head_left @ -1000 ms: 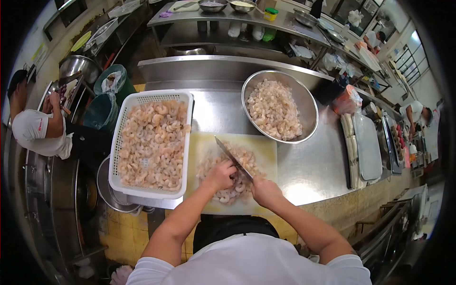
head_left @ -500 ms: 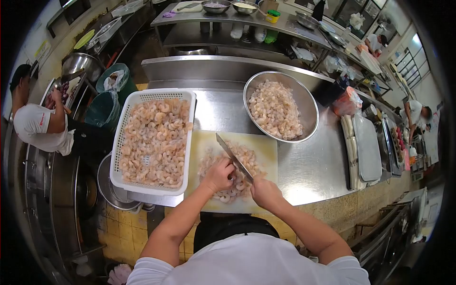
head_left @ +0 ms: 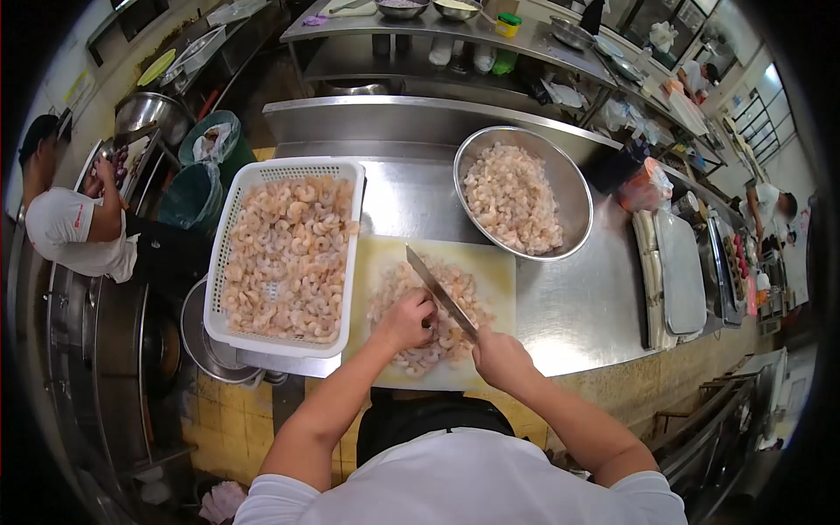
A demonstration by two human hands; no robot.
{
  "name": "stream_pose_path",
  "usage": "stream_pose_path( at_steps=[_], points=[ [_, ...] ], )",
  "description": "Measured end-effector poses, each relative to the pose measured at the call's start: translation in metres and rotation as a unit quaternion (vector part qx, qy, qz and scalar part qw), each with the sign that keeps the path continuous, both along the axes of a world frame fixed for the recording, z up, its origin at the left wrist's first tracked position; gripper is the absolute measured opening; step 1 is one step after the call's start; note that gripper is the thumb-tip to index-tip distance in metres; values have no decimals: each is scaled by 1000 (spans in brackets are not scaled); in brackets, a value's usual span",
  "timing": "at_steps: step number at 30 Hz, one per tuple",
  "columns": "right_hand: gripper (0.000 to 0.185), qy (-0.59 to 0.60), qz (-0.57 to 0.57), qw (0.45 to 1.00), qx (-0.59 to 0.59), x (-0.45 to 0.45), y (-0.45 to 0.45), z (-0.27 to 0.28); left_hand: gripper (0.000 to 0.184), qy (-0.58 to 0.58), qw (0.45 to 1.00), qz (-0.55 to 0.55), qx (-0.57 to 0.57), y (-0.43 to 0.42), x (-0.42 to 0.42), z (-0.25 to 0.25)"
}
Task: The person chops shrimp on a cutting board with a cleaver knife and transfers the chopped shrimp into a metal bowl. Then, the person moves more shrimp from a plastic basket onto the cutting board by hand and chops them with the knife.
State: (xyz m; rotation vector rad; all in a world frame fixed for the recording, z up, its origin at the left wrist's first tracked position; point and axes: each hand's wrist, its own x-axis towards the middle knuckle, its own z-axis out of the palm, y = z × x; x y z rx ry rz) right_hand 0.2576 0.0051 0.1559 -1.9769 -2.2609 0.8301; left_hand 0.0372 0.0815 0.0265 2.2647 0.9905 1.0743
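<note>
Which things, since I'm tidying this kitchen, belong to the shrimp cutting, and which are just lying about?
Seem part of the job:
- knife, in the right hand
- shrimp, at the left hand
- board
- basket of shrimp
- big bowl of shrimp

Seem just lying about:
- bins
- yellow tub
- orange bag

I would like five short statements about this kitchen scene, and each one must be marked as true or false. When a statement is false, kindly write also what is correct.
1. The right hand holds the knife. True.
2. The white basket is to the left of the cutting board. True.
3. The left hand is on the rim of the white basket. False: it is at the shrimp pile on the cutting board.
4. The metal bowl is on the floor. False: it is on the steel table.
5. The knife's tip points away from the wearer's white shirt. True.
</note>
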Motion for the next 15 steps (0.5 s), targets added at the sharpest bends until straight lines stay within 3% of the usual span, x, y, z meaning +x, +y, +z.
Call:
stream_pose_path(
  at_steps=[1, 4, 8, 13, 15],
  points=[
    [22, -16, -6, 1000, -20, 1, -5, 0, 20, -4, 1000, 3, 10, 1, 1, 0],
    [21, 6, 17, 999, 43, 1, -2, -69, 21, -2, 1000, 9, 12, -1, 4, 1],
    [22, 35, 6, 998, 60, -6, 24, -56, 19, -26, 1000, 12, 13, 0, 2, 3],
    [23, 18, -38, 999, 21, 7, -4, -13, 21, 5, 979, 191, -64, 13, -7, 23],
    [23, 17, -43, 999, 18, 7, -4, -51, 24, 49, 961, 258, -90, 29, -7, 22]
  ],
)
